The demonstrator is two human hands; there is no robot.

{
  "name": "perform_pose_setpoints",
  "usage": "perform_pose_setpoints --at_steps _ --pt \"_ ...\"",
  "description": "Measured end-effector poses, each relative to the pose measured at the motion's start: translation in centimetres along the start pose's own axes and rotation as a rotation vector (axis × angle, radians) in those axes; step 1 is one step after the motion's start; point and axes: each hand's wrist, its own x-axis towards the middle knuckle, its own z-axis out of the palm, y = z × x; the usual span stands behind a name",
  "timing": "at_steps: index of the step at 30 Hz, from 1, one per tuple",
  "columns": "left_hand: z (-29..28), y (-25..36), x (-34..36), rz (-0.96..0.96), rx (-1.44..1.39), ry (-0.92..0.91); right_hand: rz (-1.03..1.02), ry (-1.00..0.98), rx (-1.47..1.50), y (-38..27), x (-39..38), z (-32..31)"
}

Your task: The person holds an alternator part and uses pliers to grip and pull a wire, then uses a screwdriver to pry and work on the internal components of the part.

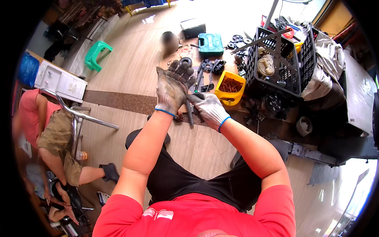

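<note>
My left hand (173,85) wears a grey-white work glove with a blue cuff edge, blackened over the palm and fingers. It is raised with the fingers apart. Against its side, my right hand (205,104), in a similar glove, has its fingers closed. What they pinch, if anything, is hidden where the gloves meet. A dark rod-shaped piece (190,114) shows just below that spot; I cannot tell whether it is held or lies behind. Beyond my fingers is a dark ring-shaped part (185,61). A yellow container (229,98) of rusty-brown screws or nails stands beside my right hand.
Black crates (272,83) with metal strips and parts stand at right. A teal tool case (211,44), a dark box (193,28) and loose dark parts (219,66) lie ahead. At left are a green stool (97,55) and a seated person (59,130) beside a metal rail (94,119).
</note>
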Motion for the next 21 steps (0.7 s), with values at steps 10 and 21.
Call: perform_pose_setpoints --at_steps 10,21 --pt "2.9 0.7 -0.4 -0.032 -0.136 -0.254 -0.032 -0.099 0.24 -0.2 0.1 2.5" --pt "2.1 2.4 0.2 -0.009 -0.026 -0.026 -0.296 0.175 -0.44 -0.8 -0.3 0.6"
